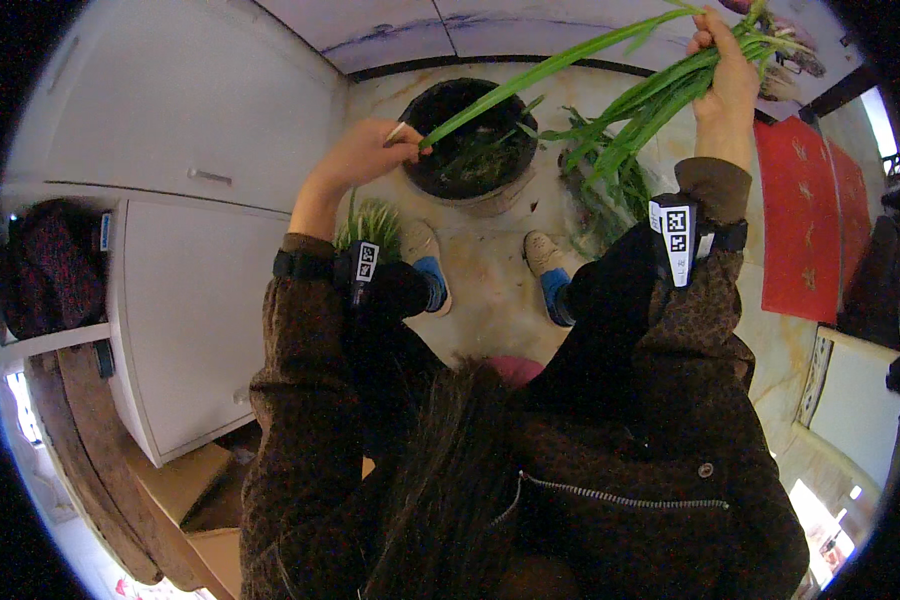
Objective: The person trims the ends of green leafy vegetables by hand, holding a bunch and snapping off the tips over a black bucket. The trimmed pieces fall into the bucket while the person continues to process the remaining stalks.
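My left hand (379, 154) pinches the end of a long flat green leaf (562, 61) over the left rim of a dark round bucket (471, 196). That leaf stretches up and right to my right hand (724, 64), which grips a bunch of leafy green stalks (656, 94), like green garlic or scallions. Their pale and purplish root ends stick out beyond the hand at the upper right. Inside the bucket lie dark green scraps. Below the bunch, more greens (626, 176) rest in a clear plastic bag on the floor. Another green tuft (375, 225) stands beside my left shoe.
White cabinets (202, 285) line the left side, with a dark object on a shelf. A red cloth or paper (799, 217) hangs at the right. My shoes (544, 251) stand apart on the marble-look floor (487, 277). An open cardboard box (180, 480) is at the lower left.
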Available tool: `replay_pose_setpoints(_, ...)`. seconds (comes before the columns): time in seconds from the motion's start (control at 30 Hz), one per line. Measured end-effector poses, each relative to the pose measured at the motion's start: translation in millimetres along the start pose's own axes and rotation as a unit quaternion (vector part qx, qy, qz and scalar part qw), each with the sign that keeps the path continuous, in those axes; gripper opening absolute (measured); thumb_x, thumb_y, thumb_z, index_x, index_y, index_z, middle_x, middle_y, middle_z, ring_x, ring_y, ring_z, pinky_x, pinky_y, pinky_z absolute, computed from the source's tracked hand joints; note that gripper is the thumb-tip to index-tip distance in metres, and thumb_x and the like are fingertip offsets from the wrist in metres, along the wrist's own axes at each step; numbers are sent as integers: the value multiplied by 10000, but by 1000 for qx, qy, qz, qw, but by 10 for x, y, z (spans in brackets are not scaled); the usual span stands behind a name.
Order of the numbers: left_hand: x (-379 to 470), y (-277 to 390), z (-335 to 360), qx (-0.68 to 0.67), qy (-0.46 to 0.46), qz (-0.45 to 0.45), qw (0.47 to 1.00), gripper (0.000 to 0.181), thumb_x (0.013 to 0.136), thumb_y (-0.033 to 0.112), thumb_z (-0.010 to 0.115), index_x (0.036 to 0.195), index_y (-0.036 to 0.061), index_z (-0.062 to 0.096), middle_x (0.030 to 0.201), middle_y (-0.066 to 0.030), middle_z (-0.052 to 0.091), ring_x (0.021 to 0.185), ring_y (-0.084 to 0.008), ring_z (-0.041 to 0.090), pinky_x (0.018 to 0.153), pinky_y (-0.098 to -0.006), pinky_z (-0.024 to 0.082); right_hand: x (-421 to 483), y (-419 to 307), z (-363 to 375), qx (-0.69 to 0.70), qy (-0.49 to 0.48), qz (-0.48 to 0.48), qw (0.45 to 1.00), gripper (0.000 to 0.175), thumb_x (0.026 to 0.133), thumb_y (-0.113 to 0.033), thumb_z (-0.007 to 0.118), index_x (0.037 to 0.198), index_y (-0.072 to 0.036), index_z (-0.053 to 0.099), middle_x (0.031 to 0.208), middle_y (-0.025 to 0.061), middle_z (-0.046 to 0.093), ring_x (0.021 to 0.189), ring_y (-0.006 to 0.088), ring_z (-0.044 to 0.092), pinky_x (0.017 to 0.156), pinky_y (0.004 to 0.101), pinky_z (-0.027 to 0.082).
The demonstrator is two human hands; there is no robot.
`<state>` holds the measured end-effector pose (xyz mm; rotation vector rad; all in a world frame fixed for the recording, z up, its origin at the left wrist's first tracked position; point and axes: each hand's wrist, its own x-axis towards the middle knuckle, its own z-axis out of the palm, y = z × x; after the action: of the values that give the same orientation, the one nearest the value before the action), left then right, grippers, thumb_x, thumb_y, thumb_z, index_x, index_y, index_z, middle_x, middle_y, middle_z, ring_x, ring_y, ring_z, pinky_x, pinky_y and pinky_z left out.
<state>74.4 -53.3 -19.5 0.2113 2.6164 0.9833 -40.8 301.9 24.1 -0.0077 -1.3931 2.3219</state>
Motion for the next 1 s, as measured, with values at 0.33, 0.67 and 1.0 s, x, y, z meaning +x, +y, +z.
replay_pose_setpoints(0.33,-69,16,77,-6,27,-14,1000,171,805,141,544,897,50,656,642,-18,573,518,-78,459,469,-245,354,-61,-51,13,46,-11,25,999,166,792,-174,647,777,-12,612,638,28,572,538,97,522,489,225,416)
replay_pose_setpoints(0.67,-198,-114,209,-150,37,-97,983,150,842,108,485,904,22,591,670,-6,585,500,-49,421,466,-198,334,-218,75,61,36,-49,36,997,229,761,-158,674,899,17,620,784,79,622,565,87,515,499,218,438)
replay_pose_setpoints(1.0,-135,-430,271,-135,56,-33,989,172,837,67,460,848,49,630,662,5,581,482,-45,398,459,-197,313,-344,81,174,59,-47,10,997,226,762,-174,678,886,5,617,786,72,625,565,80,513,487,215,434)
